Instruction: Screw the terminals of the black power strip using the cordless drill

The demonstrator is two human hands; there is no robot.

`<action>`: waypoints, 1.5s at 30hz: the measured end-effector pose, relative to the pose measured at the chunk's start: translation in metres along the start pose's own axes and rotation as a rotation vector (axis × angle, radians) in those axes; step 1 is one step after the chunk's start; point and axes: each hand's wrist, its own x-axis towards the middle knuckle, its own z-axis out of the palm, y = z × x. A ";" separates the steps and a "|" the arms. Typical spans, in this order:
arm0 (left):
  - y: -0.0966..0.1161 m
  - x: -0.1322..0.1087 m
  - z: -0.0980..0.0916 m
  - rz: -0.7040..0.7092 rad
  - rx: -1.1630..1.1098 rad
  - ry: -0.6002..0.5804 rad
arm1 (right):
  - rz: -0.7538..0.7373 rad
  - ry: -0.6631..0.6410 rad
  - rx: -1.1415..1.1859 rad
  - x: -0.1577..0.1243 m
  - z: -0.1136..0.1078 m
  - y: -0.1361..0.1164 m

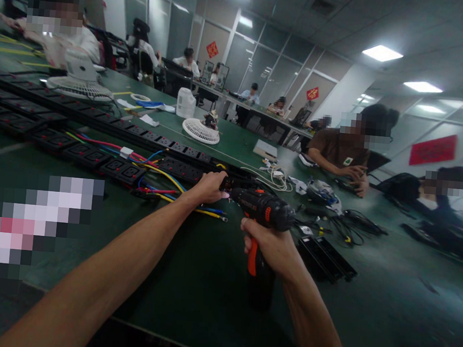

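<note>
Grn tbl (189, 283): blk strips (91, 153) along L side, multicol. wires (172, 178) at their near end. Behind strips: wht fan (77, 82), jug (185, 103), wht grille (193, 130). R side: flat box (266, 150), wht cord (284, 183), blk cables (363, 222), 2 blk trays (316, 256) side by side.

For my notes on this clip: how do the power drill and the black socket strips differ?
Shape: the power drill is compact and pistol-shaped; the black socket strips are long and narrow.
Accents: the power drill has orange parts, while the black socket strips show small red marks.
Pose: the power drill is gripped in the right hand; the black socket strips lie on the green table.
Both are mainly black.
</note>
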 end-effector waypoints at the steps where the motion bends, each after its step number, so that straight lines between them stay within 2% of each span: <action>1: 0.000 0.000 0.000 0.002 -0.002 0.002 | 0.004 0.003 0.000 0.000 0.000 0.000; 24: -0.003 0.001 0.003 0.020 -0.004 0.010 | -0.033 -0.003 -0.002 0.000 0.000 0.002; 45: 0.000 -0.001 -0.002 0.007 -0.004 -0.002 | -0.005 0.006 0.004 0.000 0.000 0.001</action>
